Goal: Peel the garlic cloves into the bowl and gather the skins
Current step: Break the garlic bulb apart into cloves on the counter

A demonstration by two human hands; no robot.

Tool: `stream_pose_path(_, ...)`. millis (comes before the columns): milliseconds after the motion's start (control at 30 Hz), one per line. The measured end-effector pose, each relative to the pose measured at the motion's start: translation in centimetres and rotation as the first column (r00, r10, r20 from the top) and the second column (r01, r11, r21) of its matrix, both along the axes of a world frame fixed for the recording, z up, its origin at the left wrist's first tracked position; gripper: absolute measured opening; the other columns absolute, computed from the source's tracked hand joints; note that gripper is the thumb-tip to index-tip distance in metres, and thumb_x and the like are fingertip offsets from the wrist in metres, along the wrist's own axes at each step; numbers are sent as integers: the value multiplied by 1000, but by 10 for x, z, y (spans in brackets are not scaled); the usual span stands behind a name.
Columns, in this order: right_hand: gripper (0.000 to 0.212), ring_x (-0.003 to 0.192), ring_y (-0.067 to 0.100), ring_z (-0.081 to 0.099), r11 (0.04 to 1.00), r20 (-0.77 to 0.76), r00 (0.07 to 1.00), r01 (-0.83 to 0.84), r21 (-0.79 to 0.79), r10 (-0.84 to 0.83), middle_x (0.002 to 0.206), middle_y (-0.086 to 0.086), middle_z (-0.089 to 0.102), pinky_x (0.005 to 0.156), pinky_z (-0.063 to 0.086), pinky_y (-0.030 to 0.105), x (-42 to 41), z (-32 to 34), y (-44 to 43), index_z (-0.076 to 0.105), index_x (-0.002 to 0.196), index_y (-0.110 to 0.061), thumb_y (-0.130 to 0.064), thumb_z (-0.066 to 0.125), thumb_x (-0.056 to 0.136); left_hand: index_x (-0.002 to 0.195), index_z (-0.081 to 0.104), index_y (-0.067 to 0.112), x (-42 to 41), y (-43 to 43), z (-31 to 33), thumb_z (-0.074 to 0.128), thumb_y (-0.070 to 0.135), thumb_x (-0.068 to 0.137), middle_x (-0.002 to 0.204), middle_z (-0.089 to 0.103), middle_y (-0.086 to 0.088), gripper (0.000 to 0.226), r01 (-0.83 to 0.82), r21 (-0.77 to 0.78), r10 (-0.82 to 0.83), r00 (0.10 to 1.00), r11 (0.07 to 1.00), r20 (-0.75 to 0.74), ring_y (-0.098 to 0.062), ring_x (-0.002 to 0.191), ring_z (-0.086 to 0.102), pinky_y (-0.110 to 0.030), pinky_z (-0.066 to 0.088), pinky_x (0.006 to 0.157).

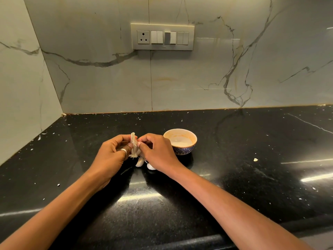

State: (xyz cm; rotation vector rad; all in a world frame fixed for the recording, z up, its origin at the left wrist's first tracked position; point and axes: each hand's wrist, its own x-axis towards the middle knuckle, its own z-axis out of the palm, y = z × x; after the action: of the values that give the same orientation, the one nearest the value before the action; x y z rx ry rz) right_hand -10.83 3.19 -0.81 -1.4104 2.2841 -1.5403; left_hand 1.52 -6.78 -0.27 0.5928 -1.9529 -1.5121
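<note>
A garlic piece (134,148) with dry papery skin sticking up is pinched between both hands above the black counter. My left hand (112,154), with a silver ring, grips its left side. My right hand (156,152) grips its right side with the fingertips. Below the hands, two pale garlic cloves (139,162) lie on the counter, one partly hidden under my right wrist. A small bowl (182,150) with a blue patterned outside and a pale inside stands just right of my right hand; it looks empty.
The black glossy counter (234,168) carries scattered bits of skin, such as a flake (255,159) to the right. A marble wall with a switch panel (162,37) rises behind, and another wall closes the left side.
</note>
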Motion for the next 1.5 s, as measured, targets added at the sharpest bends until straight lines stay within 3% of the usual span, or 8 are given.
stream_pose_path(333,9,83,6,69,999,-17,999,-38,10,38,88,-7,76,76,56,27,-2,2,2,76,98,-17,-20,68,95,104,74,35,4,1,2,58,-10,94,101,78,9,49,-50,-196,60,997,979,49,-7,101,72,-38,55,98)
stream_pose_path(467,12,75,10,72,997,-6,997,-79,8,79,82,-6,77,77,60,39,-3,2,4,77,96,-18,-18,66,94,105,71,44,6,3,5,62,-6,93,100,77,17,52,-58,-288,80,995,956,64,0,99,71,-28,55,96)
stream_pose_path(567,12,75,9,73,996,2,996,-94,3,94,81,-6,77,76,62,41,-4,2,4,79,97,-18,-18,68,92,111,71,39,8,6,8,65,1,94,103,77,16,42,-7,-247,25,997,969,70,1,101,70,-26,53,97)
stream_pose_path(733,10,76,7,71,995,-18,995,-101,17,101,80,-8,76,75,59,32,-7,7,7,80,89,-19,-20,70,88,105,72,36,10,8,9,71,0,90,101,77,14,39,25,-238,-13,999,971,51,-2,99,72,-26,55,95)
stream_pose_path(933,7,69,15,73,996,-2,996,-85,4,85,72,-4,75,70,60,45,-2,5,2,77,80,-19,-24,72,83,104,75,24,10,6,6,74,-3,86,97,79,7,32,-7,-234,18,999,972,44,-7,95,74,-33,59,93)
stream_pose_path(1200,9,64,14,63,1000,-5,1000,-22,-18,21,66,-3,69,59,50,32,2,6,1,72,70,-20,-23,76,77,99,75,22,8,-2,4,77,2,84,95,79,6,25,-7,-201,21,998,980,66,-12,94,75,-43,58,95)
stream_pose_path(1333,13,56,4,52,999,27,999,-27,-27,28,61,-6,64,51,37,15,3,7,2,70,67,-18,-21,77,77,100,75,23,8,-4,3,75,3,87,98,78,6,24,13,-190,3,996,982,84,-12,96,74,-45,57,97)
stream_pose_path(1500,12,55,-1,52,999,87,996,-31,-24,33,61,-9,64,52,37,14,2,6,3,71,68,-17,-20,76,79,99,74,25,7,-4,2,76,6,87,98,78,4,22,11,-157,2,997,988,83,-16,96,74,-47,57,96)
